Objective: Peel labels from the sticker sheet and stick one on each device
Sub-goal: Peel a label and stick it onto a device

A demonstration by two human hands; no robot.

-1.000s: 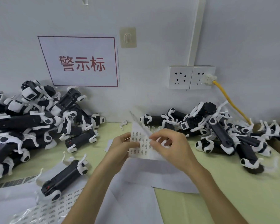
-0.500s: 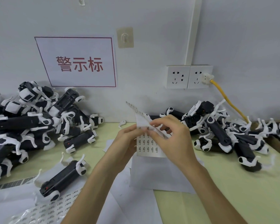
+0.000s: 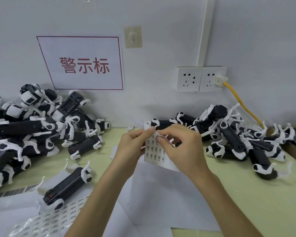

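Sticker sheet (image 3: 155, 153), thin curling paper, pinched by left hand (image 3: 133, 148) and right hand (image 3: 184, 151).

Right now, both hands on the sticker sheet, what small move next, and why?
Probably draw the right hand away to lift one label: its fingertips pinch near the top of the sticker sheet, which the left hand holds.

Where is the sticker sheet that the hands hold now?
In the head view, the sticker sheet is at the centre, pinched between the left hand and the right hand, before the right pile of devices.
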